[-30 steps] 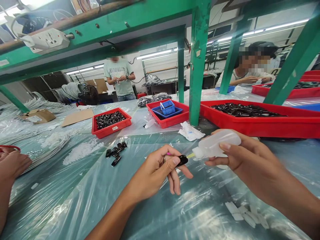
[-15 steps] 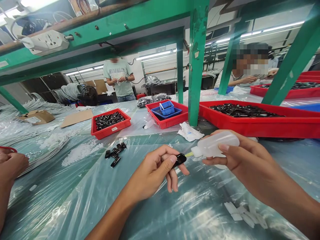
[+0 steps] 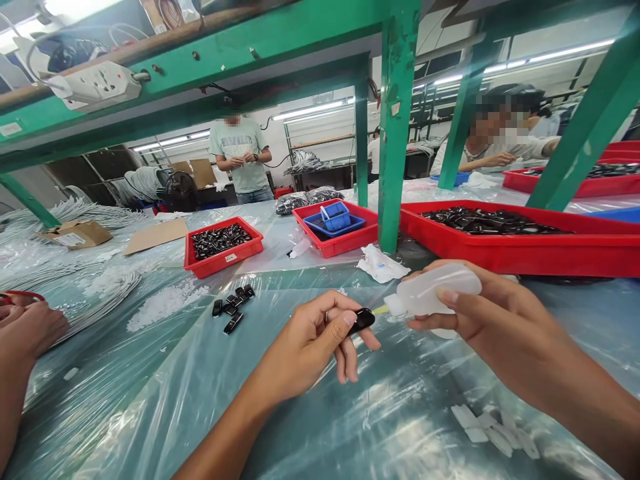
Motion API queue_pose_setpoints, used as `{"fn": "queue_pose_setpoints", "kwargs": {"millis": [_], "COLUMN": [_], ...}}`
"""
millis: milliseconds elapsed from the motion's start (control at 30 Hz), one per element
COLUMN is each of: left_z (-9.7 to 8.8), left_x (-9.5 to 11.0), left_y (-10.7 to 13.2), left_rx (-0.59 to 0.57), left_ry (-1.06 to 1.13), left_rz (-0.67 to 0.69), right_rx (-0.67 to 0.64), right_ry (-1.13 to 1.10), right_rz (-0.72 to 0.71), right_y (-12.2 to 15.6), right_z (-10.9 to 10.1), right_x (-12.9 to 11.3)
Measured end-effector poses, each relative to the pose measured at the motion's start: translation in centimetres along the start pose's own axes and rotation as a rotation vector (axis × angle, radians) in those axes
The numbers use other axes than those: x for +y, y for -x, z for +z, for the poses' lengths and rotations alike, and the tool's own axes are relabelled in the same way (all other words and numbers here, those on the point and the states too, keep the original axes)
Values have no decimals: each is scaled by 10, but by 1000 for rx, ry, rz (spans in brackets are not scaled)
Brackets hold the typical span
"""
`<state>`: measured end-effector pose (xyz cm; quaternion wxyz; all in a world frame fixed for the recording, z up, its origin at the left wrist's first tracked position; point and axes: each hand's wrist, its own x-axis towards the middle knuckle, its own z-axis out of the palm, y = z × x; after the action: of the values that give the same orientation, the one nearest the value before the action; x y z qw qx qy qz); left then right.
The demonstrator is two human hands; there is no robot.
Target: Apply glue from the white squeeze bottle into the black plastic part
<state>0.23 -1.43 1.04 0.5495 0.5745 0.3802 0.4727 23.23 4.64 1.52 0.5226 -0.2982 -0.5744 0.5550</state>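
Note:
Between thumb and fingers, my left hand [image 3: 325, 333] pinches a small glossy black plastic piece [image 3: 364, 321]. My right hand [image 3: 470, 300] is wrapped round a translucent white squeeze bottle [image 3: 436, 291], tilted so its yellowish nozzle tip [image 3: 381, 310] points left at the black piece. The tip reaches the right end of that piece; whether they touch I cannot tell. Several similar black pieces [image 3: 234, 307] lie in a loose group on the plastic-covered table, left of my hands. A few flat whitish pieces [image 3: 493, 430] rest below my right wrist.
Beyond my hands stand a red tray [image 3: 225, 261] of black parts, a red tray [image 3: 330, 248] with blue containers, and a large red tray [image 3: 525, 257]. A green post [image 3: 393, 147] rises behind them. At left, another person's hand [image 3: 37, 327] holds a red-handled tool near grey cables [image 3: 115, 303].
My hands keep nearly the same pose, with the bottle tip at the black piece. The neighbour's hand at left has come further into view, and the seated person's arm at right has stretched out.

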Motion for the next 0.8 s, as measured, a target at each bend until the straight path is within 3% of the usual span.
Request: {"fn": "queue_pose_setpoints", "kwargs": {"millis": [467, 700, 800], "left_z": [0, -2, -3], "left_x": [-1, 0, 0], "left_y": [-1, 0, 0], "left_rx": [20, 43, 48], "left_ry": [-39, -82, -84], "left_rz": [10, 39, 36], "right_rx": [-25, 113, 118], "right_ry": [27, -79, -102], "right_rz": [7, -40, 46], "right_y": [-2, -10, -7], "right_z": [-5, -12, -7], "right_x": [-1, -8, -2]}}
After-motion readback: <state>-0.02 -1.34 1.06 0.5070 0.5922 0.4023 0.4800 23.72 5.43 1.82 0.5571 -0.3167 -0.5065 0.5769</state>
